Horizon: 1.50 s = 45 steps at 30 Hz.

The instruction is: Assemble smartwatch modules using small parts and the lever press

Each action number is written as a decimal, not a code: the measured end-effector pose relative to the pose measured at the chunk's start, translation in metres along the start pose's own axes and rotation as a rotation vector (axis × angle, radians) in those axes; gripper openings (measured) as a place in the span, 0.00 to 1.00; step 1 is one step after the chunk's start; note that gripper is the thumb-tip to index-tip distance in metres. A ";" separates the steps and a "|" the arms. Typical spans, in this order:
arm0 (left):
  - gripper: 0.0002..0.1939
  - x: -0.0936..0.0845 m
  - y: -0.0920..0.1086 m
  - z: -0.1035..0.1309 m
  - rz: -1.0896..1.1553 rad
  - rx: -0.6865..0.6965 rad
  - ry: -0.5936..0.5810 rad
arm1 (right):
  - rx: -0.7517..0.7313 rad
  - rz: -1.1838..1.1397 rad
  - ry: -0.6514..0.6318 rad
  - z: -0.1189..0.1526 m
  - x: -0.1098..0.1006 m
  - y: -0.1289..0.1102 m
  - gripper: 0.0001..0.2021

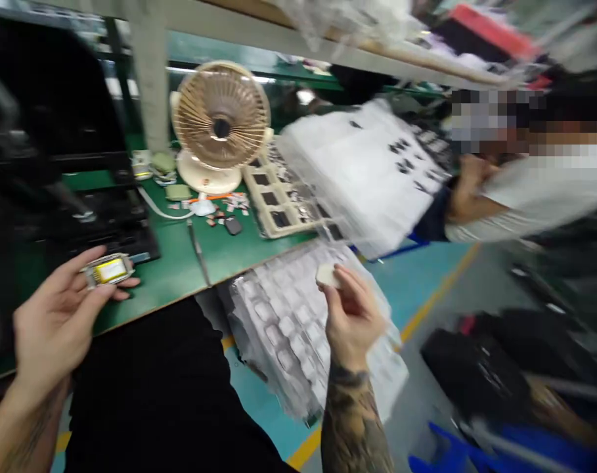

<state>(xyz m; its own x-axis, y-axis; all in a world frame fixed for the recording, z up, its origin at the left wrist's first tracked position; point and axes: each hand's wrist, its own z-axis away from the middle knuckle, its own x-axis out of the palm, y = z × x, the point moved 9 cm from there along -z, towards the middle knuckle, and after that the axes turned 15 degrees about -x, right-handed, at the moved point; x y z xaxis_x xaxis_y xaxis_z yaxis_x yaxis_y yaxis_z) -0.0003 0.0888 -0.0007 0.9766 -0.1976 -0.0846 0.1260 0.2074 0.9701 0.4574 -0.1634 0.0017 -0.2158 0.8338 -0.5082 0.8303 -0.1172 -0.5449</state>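
Both half-curled, the left hand (62,312) grips a yellow-centred device (110,270) and the right hand (353,315) pinches a pale piece (326,276).

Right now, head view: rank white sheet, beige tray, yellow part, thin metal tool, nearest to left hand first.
1. Yellow part: held in the left hand.
2. Thin metal tool: right of it, on green bench.
3. Beige tray: farther right.
4. White sheet: rightmost, past the tray.

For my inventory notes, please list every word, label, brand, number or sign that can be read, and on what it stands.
No text can be read.
Pale patch on the device in the left hand: too blurred to tell any writing.
Mark on the fan: too small to read.
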 end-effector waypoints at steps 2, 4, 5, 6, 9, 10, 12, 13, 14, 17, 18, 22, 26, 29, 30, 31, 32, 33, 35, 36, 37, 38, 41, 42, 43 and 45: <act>0.25 0.011 0.007 0.002 0.122 -0.002 -0.053 | -0.119 -0.248 0.034 -0.007 0.033 -0.062 0.15; 0.23 0.017 0.007 -0.001 0.186 -0.017 -0.100 | -0.205 -0.496 -0.039 -0.012 0.080 -0.125 0.16; 0.22 0.017 0.005 -0.003 0.207 -0.028 -0.113 | -0.250 -0.606 -0.098 -0.013 0.105 -0.157 0.17; 0.23 0.017 0.002 -0.004 0.230 -0.040 -0.123 | -0.297 -0.699 -0.163 -0.013 0.130 -0.187 0.18; 0.25 0.016 -0.002 -0.004 0.307 -0.046 -0.159 | -0.440 -0.843 -0.303 -0.011 0.183 -0.257 0.19; 0.25 0.016 -0.001 -0.003 0.331 -0.038 -0.176 | -0.480 -0.848 -0.326 -0.011 0.194 -0.272 0.19; 0.25 0.016 0.001 -0.001 0.378 -0.016 -0.208 | -0.526 -0.827 -0.372 -0.011 0.209 -0.289 0.19; 0.25 0.016 0.003 0.000 0.401 -0.008 -0.218 | -0.534 -0.813 -0.397 -0.010 0.213 -0.293 0.19; 0.25 0.016 0.004 0.000 0.423 -0.004 -0.220 | -0.532 -0.801 -0.422 -0.009 0.217 -0.295 0.19; 0.20 0.013 0.004 -0.002 0.459 -0.029 -0.187 | -0.516 -0.787 -0.455 -0.004 0.221 -0.293 0.18; 0.18 0.013 0.003 -0.003 0.462 -0.040 -0.174 | -0.501 -0.783 -0.453 -0.002 0.222 -0.291 0.20; 0.17 0.014 0.001 -0.003 0.428 -0.045 -0.159 | -0.361 -0.832 -0.486 0.001 0.230 -0.274 0.20; 0.17 0.014 0.003 0.001 0.334 0.004 -0.154 | -0.313 -0.924 -0.561 -0.002 0.238 -0.274 0.09; 0.14 0.010 0.009 0.004 0.183 0.099 -0.101 | -0.320 -0.965 -0.525 -0.008 0.235 -0.280 0.07; 0.14 0.008 0.011 0.006 0.134 0.143 -0.069 | -0.326 -0.982 -0.513 -0.007 0.234 -0.282 0.07; 0.15 0.006 0.014 0.008 0.094 0.184 -0.034 | -0.334 -0.995 -0.502 -0.006 0.232 -0.283 0.07; 0.15 0.004 0.015 0.011 0.065 0.217 -0.005 | -0.344 -0.998 -0.493 -0.004 0.231 -0.285 0.07; 0.15 0.003 0.016 0.012 0.049 0.240 0.019 | -0.355 -0.990 -0.488 -0.003 0.229 -0.285 0.07; 0.14 0.000 0.016 0.014 0.055 0.251 0.060 | -0.384 -0.945 -0.508 -0.002 0.227 -0.285 0.08; 0.13 -0.001 0.014 0.014 0.073 0.240 0.077 | -0.421 -0.915 -0.532 -0.004 0.226 -0.286 0.08; 0.12 -0.001 0.013 0.014 0.103 0.219 0.085 | -0.477 -0.879 -0.547 -0.010 0.223 -0.290 0.07; 0.10 -0.001 0.010 0.012 0.142 0.186 0.081 | -0.551 -0.834 -0.534 -0.020 0.219 -0.295 0.07; 0.11 0.005 0.003 0.006 0.288 0.065 -0.007 | -0.766 -0.707 -0.175 -0.076 0.187 -0.316 0.13; 0.13 0.009 0.001 0.004 0.319 0.027 -0.048 | -0.802 -0.688 0.011 -0.095 0.173 -0.323 0.17; 0.16 0.012 -0.001 0.003 0.336 -0.001 -0.084 | -0.838 -0.692 0.155 -0.110 0.163 -0.332 0.21; 0.19 0.016 -0.002 0.002 0.329 -0.023 -0.127 | -0.972 -0.677 0.168 -0.128 0.166 -0.362 0.25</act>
<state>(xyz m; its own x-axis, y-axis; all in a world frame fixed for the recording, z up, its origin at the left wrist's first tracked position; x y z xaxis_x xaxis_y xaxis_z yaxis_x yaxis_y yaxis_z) 0.0151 0.0830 -0.0040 0.9363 -0.2337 0.2621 -0.1867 0.3009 0.9352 0.1869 0.0860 0.1997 -0.7491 0.6377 -0.1797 0.6307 0.7694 0.1013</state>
